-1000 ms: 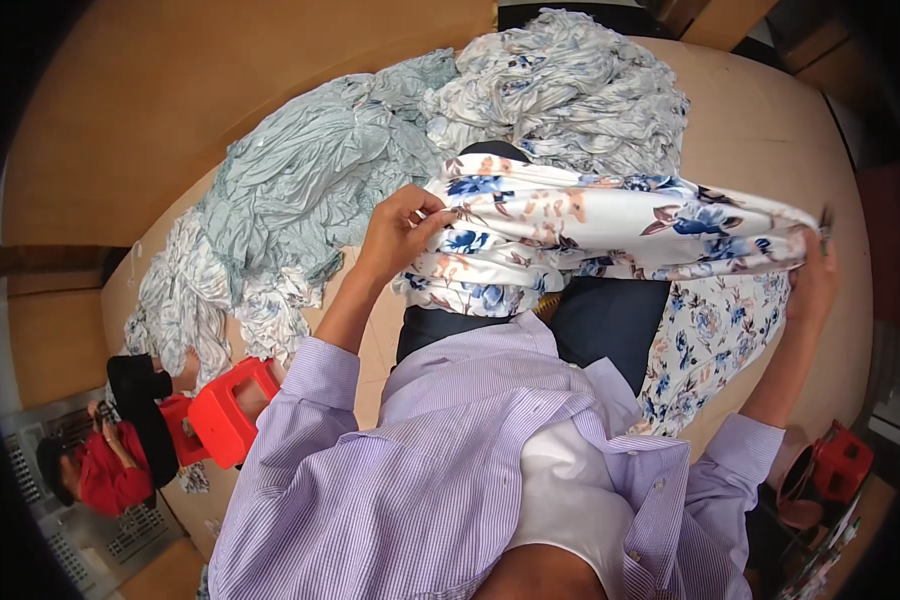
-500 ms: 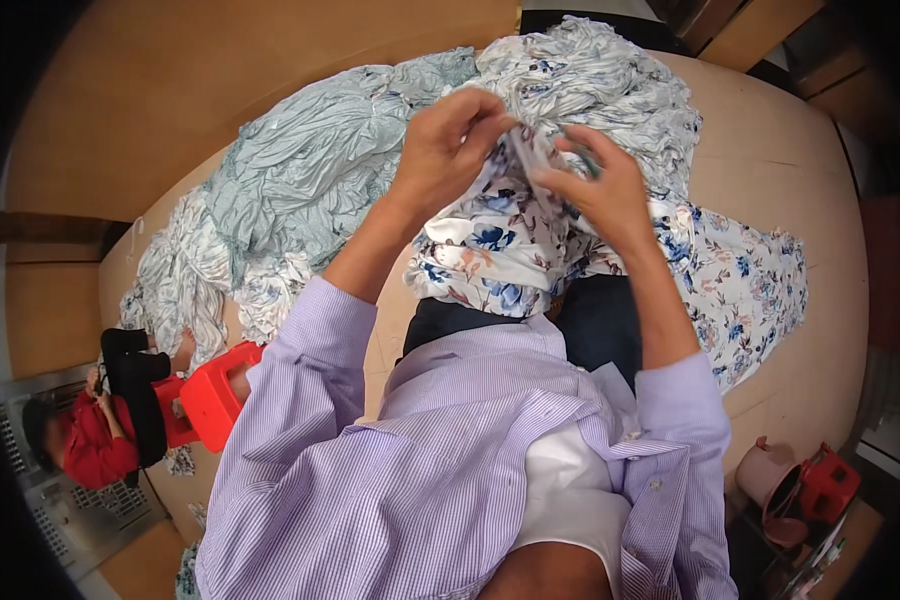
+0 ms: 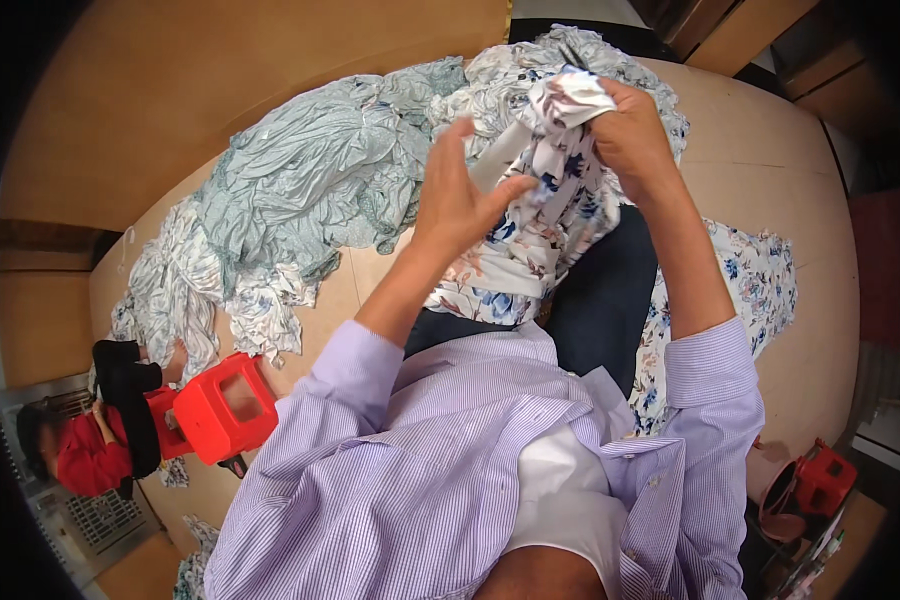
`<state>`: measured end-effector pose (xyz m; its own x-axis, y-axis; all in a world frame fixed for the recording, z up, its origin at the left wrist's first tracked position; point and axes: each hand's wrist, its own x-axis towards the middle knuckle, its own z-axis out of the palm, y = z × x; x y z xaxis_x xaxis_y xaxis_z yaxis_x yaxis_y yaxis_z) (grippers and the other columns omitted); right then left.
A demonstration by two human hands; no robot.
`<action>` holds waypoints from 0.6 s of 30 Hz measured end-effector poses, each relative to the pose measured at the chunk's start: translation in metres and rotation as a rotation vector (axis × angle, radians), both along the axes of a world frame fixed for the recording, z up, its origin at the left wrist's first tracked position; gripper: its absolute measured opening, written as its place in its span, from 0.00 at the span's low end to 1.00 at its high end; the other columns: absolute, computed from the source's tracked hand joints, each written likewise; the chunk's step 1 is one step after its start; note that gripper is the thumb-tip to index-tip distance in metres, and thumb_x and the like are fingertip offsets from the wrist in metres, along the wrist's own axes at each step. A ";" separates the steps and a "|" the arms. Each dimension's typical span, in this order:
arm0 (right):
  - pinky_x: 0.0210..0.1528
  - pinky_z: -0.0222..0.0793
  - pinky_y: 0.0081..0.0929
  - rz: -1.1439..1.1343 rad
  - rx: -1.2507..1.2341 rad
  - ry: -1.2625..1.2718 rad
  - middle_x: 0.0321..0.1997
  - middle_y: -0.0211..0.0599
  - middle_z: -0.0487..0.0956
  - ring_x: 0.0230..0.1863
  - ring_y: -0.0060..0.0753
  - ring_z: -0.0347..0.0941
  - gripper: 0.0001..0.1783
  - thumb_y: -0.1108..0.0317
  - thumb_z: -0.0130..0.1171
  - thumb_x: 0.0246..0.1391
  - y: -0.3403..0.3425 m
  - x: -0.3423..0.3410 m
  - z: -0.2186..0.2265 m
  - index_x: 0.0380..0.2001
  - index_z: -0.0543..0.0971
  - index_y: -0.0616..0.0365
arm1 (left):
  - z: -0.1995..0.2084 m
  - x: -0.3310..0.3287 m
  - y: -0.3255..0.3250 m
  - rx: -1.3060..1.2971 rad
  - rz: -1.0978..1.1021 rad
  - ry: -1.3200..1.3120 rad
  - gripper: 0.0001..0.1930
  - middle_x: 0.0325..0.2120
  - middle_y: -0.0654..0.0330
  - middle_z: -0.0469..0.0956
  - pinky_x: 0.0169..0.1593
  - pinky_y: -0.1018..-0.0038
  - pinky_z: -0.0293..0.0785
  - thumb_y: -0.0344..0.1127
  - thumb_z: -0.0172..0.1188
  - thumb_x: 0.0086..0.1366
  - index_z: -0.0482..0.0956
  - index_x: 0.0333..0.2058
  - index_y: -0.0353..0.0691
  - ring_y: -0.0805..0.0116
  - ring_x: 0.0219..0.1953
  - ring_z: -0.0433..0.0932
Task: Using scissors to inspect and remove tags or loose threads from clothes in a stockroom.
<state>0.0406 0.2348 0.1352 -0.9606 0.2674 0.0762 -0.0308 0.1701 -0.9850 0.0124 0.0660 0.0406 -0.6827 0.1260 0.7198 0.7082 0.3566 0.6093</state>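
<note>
My right hand (image 3: 632, 138) is closed round a bunched end of white floral fabric (image 3: 560, 155), lifted over my lap. Thin dark pointed tips (image 3: 573, 58) stick out just above that bunch; the rest of this item is hidden. My left hand (image 3: 460, 195) is open beside the raised cloth, fingers and thumb spread, slightly blurred. The fabric has blue and peach flowers and drapes down across my dark-trousered leg. Another spread of floral fabric (image 3: 735, 285) lies on the floor at my right.
Ahead lies a heap of crumpled pale green cloth (image 3: 310, 170), with whitish cloth (image 3: 175, 280) at its left. A red stool (image 3: 225, 405) stands at left, near a seated person in red (image 3: 90, 450). A pink bucket (image 3: 778, 490) and red stool (image 3: 825, 480) are at lower right.
My right hand has risen and moved right, pulling the bunched floral fabric up with it. My left hand has come away from the cloth, lower and nearer, and its fingers have opened.
</note>
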 end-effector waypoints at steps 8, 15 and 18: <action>0.21 0.57 0.10 -0.045 0.007 0.000 0.27 0.28 0.78 0.23 0.11 0.67 0.14 0.70 0.59 0.48 0.029 0.009 0.038 0.40 0.81 0.60 | -0.008 -0.041 -0.031 -0.057 -0.107 -0.512 0.09 0.10 0.68 0.67 0.20 0.77 0.58 0.36 0.64 0.56 0.78 0.23 0.38 0.75 0.14 0.61; 0.21 0.57 0.11 -0.031 0.213 -0.024 0.27 0.30 0.79 0.23 0.13 0.67 0.17 0.70 0.66 0.41 0.017 0.015 0.030 0.39 0.81 0.60 | 0.051 -0.043 -0.024 0.392 -0.310 -0.508 0.04 0.13 0.68 0.71 0.20 0.85 0.56 0.27 0.57 0.60 0.78 0.27 0.38 0.81 0.15 0.62; 0.21 0.59 0.12 -0.021 0.164 -0.077 0.27 0.31 0.79 0.23 0.15 0.69 0.20 0.70 0.70 0.37 -0.010 0.003 0.001 0.38 0.81 0.60 | 0.077 -0.036 -0.011 0.460 -0.407 -0.479 0.03 0.15 0.66 0.73 0.21 0.86 0.59 0.27 0.57 0.61 0.78 0.28 0.37 0.81 0.16 0.65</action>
<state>0.0439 0.2247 0.1364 -0.9595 0.2778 0.0471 0.0487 0.3281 -0.9434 -0.0235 0.0551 0.1180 -0.8965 0.1937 0.3985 0.3513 -0.2372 0.9057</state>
